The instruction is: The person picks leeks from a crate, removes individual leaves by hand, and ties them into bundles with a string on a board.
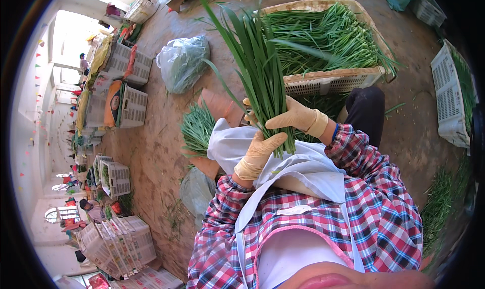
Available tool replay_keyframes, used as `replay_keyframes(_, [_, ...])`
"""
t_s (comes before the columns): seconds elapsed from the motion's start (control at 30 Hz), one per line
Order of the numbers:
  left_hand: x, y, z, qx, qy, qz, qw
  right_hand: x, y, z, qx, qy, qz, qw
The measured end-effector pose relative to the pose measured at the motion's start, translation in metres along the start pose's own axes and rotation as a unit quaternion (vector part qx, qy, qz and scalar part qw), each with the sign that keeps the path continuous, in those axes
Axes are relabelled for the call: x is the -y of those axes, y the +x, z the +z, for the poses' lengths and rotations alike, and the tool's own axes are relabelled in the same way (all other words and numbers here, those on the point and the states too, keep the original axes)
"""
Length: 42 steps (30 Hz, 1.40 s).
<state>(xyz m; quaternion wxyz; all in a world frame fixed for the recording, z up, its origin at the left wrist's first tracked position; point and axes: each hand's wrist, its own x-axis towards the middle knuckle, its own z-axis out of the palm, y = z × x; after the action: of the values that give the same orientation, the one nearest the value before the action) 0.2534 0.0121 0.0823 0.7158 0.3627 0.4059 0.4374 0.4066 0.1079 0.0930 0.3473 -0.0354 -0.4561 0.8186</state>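
A bunch of long flat green leaves, which look like garlic chives (262,76), stands between my two gloved hands, leaf tips pointing away from me. My left hand (260,155) is closed around its lower end, thumb across the front. Just above and to the right, my right hand (295,118) wraps the stems too, with its thumb in front and fingertips showing at the left side. The cut ends hang just below my hands, over the grey apron (303,162). More cut leaves (197,129) lie in a pile left of my knees.
A pale plastic crate (328,81) full of the same leaves stands ahead on the right. A tied clear bag (184,64) rests on the floor ahead left. Another crate (447,97) is at far right. Stacked crates (118,243) and people line the left.
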Motion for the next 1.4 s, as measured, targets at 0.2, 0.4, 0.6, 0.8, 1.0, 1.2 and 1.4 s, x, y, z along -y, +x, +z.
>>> replay_keyframes(0.2, [-0.020, -0.010, 0.013, 0.001, 0.173, -0.037, 0.984, -0.007, -0.003, 0.001, -0.001, 0.020, 0.052, 0.998])
replay_keyframes(0.4, [-0.037, -0.007, -0.016, 0.112, 0.194, 0.002, 0.974, 0.003, -0.008, 0.001, 0.001, 0.035, 0.113, 0.993])
replay_keyframes(0.6, [-0.055, 0.018, -0.039, 0.083, -0.125, 0.090, 0.985, 0.009, -0.010, 0.009, 0.036, 0.159, 0.207, 0.965])
replay_keyframes(0.8, [-0.071, 0.015, -0.009, 0.103, -0.049, 0.121, 0.986, -0.001, -0.020, 0.019, 0.003, 0.215, 0.253, 0.943])
replay_keyframes(1.0, [-0.064, 0.009, 0.002, 0.074, -0.116, 0.095, 0.986, -0.014, -0.025, 0.006, 0.029, 0.242, 0.287, 0.927])
replay_keyframes(1.2, [-0.057, 0.011, -0.010, 0.030, -0.173, 0.194, 0.965, 0.010, -0.011, 0.000, -0.085, -0.292, 0.192, 0.933])
replay_keyframes(1.4, [-0.053, 0.000, -0.010, -0.025, -0.150, 0.128, 0.980, 0.042, 0.000, 0.035, -0.043, -0.488, -0.225, 0.842])
